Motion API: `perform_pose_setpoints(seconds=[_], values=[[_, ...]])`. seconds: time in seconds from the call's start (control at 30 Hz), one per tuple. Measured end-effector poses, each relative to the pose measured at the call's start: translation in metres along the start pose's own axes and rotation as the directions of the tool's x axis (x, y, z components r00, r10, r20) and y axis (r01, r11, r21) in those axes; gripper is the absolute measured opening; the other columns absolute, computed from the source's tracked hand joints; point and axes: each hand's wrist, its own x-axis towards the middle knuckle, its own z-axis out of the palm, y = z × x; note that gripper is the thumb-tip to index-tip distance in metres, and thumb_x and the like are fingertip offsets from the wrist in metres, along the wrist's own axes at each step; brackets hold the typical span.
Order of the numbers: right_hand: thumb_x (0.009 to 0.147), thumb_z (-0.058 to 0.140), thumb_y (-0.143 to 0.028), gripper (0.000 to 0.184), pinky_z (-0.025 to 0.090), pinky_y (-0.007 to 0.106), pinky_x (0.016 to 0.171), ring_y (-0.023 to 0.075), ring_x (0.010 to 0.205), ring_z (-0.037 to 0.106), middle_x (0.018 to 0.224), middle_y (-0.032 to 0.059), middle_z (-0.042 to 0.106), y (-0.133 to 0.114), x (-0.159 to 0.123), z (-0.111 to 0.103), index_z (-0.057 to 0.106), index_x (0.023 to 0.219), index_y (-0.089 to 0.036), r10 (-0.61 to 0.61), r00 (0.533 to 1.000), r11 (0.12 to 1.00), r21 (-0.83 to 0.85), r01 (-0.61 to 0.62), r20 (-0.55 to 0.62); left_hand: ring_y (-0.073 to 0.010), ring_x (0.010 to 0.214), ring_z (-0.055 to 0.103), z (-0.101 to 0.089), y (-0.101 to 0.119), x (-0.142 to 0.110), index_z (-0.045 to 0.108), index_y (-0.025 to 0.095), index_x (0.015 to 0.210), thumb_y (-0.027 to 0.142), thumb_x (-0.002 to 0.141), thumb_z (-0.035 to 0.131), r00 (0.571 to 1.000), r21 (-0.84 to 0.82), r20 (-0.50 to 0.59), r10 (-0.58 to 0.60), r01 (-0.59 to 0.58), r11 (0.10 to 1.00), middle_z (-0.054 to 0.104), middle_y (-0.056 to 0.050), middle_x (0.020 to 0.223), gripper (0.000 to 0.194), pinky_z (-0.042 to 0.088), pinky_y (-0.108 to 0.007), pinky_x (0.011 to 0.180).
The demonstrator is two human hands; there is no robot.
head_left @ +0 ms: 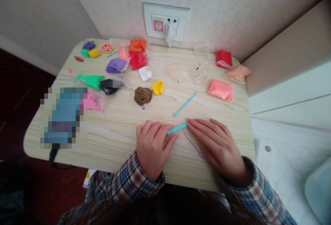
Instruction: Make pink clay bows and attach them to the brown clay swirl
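A light-blue plastic clay tool (177, 128) spans the gap between my two hands, low over the tabletop. My left hand (152, 145) has its fingers curled, closed at the tool's left end, thumb below. My right hand (217, 144) is closed over the right end with fingers long and together; its thumb is mostly hidden. From under the tool a thin purple clay strand (192, 142) curves down to the right hand's palm side. Beyond the hands lies a second blue clay tool (185, 104), with a coiled brown clay mound (143, 95) to its left.
Yellow clay (158, 87) and white clay (145, 73) lie behind the mound. Bagged clay, such as purple (116, 65) and pink (220, 89), lies on both sides. A pixelated device (64, 116) rests at left. Small clay pieces sit back left, below a wall socket (167, 23).
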Motion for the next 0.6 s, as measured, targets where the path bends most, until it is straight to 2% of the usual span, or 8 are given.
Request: perform_pose_setpoints(seconds=[0.17,0.6], values=[[0.085,0.038,-0.004,0.055,0.035,0.044,0.103,0.0214,0.125,0.049,0.135,0.0069,0.055,0.0004,0.0001,0.0005,0.043,0.138,-0.017,-0.010,1.000,1.000,0.019,0.009,0.015,-0.0214,0.080,0.054,-0.0017,0.0000,-0.0005,0.067,0.017,0.084,0.020,0.083,0.063,1.000,-0.063,-0.018,0.009,-0.010,0.998,0.068,-0.004,0.081,0.005,0.041,-0.036,0.073],[0.083,0.040,-0.003,0.052,0.033,0.044,0.103,0.0233,0.127,0.045,0.136,0.0084,0.055,0.0026,-0.0021,0.0008,0.047,0.134,-0.012,0.001,1.000,1.000,0.018,-0.001,0.013,-0.0187,0.076,0.053,-0.0028,-0.0005,0.0000,0.067,0.016,0.078,0.014,0.082,0.063,0.996,-0.163,-0.090,0.015,-0.029,0.986,0.066,-0.004,0.075,0.006,0.046,-0.035,0.072]])
